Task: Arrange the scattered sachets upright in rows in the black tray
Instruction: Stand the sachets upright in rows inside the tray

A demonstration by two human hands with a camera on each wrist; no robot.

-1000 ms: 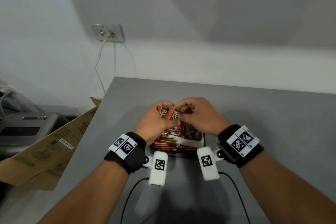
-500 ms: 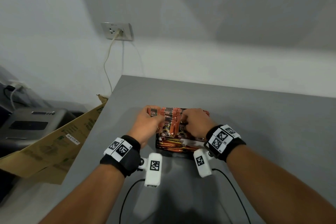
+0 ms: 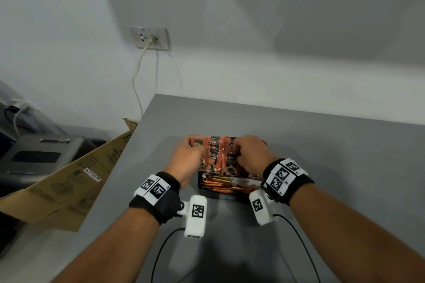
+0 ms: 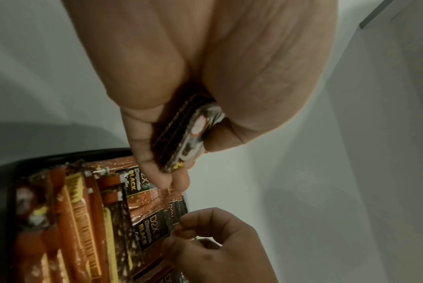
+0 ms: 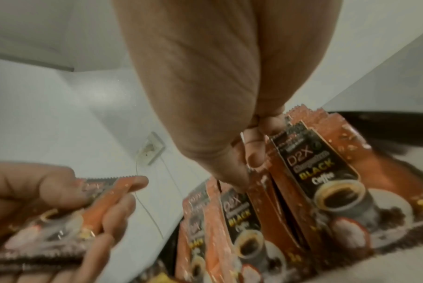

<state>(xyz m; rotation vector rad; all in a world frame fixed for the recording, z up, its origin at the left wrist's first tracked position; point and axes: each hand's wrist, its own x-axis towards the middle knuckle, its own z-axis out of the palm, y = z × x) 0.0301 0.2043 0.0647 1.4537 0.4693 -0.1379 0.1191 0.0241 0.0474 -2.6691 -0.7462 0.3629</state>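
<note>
Several orange-and-black coffee sachets (image 3: 218,156) stand upright in rows in the black tray (image 3: 200,187) on the grey table. My left hand (image 3: 200,153) is at the tray's left end and grips a small bundle of sachets (image 4: 186,137), also seen as sachets (image 5: 101,203) in the right wrist view. My right hand (image 3: 238,153) reaches into the standing rows, and its thumb and fingers (image 5: 254,155) pinch the top of an upright sachet (image 5: 309,164). More sachets (image 4: 84,220) lie packed along the tray's near side. The tray's far part is hidden behind my hands.
The grey table (image 3: 333,156) ends in a left edge near the tray. Beyond it lean a cardboard sheet (image 3: 69,179) and a grey machine (image 3: 39,154). A wall socket (image 3: 150,38) with a cable sits behind. Cables (image 3: 296,236) trail from my wrist cameras.
Both hands came down from above the tray, where they held sachets together. The left hand moved left with its bundle. The right hand now pinches a sachet among the standing rows.
</note>
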